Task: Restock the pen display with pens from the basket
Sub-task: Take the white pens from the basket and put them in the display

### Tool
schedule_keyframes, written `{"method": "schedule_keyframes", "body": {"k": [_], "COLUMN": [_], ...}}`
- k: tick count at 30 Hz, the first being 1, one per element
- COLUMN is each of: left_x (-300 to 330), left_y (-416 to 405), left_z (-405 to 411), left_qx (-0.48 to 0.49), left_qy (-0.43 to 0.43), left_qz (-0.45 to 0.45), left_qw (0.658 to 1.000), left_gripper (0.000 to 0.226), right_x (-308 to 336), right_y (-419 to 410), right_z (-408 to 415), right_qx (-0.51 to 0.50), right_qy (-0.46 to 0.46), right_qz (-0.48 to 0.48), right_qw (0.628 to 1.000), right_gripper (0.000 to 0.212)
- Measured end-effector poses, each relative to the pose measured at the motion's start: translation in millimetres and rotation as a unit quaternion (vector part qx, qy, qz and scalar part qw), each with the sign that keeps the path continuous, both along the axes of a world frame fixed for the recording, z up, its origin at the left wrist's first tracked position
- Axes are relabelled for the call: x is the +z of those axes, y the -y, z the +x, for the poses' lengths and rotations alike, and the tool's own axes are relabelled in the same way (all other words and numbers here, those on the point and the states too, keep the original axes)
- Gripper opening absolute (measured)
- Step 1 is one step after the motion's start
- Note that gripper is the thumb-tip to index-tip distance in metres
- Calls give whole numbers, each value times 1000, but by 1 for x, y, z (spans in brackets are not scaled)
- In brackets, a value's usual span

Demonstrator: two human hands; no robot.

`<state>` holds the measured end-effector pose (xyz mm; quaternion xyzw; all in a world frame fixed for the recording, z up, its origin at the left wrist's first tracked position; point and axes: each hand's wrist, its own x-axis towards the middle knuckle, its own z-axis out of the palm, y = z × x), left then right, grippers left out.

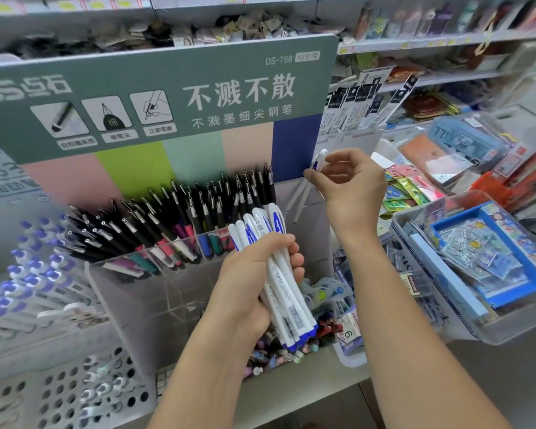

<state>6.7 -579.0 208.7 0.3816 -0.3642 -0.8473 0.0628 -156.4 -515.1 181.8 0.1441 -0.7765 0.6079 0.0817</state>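
My left hand [254,274] has its grip wrapped around a bundle of white pens [279,267] with blue lettering and blue tips, holding them upright and slightly fanned in front of the clear pen display [130,292]. My right hand [350,184] pinches a single white pen [317,161] between thumb and fingertips, up at the display's right end, in front of the blue panel of the green backboard [167,97]. That right-end compartment holds only a few thin white pens leaning against its wall. The compartments to the left are packed with black pens [198,212] with silver tips, tilted back in rows. Further left lies a blurred batch of blue-capped pens [28,274]. A white perforated basket [68,394] sits at the lower left with some pens inside. At the right, a clear bin [446,335] holds blue stationery packs.
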Motion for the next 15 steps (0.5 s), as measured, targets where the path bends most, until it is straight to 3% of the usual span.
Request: {"method": "schedule_keyframes", "body": {"k": [7, 11, 13, 15], "left_x": [4, 2, 1, 2], "left_y": [-5, -6, -8, -9], "left_z": [-4, -7, -7, -8], "left_qx": [-5, -6, -23, -43], "left_qy": [1, -3, -7, -21], "left_qz": [-1, -8, -19, -33], "left_qw": [1000, 1000, 1000, 998], "left_gripper": [7, 6, 6, 7], "right_x": [3, 16, 20, 23], "right_y": [-13, -33, -41, -43], "right_z": [11, 45, 64, 78], "right_qx": [-33, -59, 20, 149], "right_qy": [26, 42, 109, 219], "right_qz": [46, 31, 33, 12], "right_qw": [998, 997, 993, 964], "right_gripper": [40, 27, 19, 18]}}
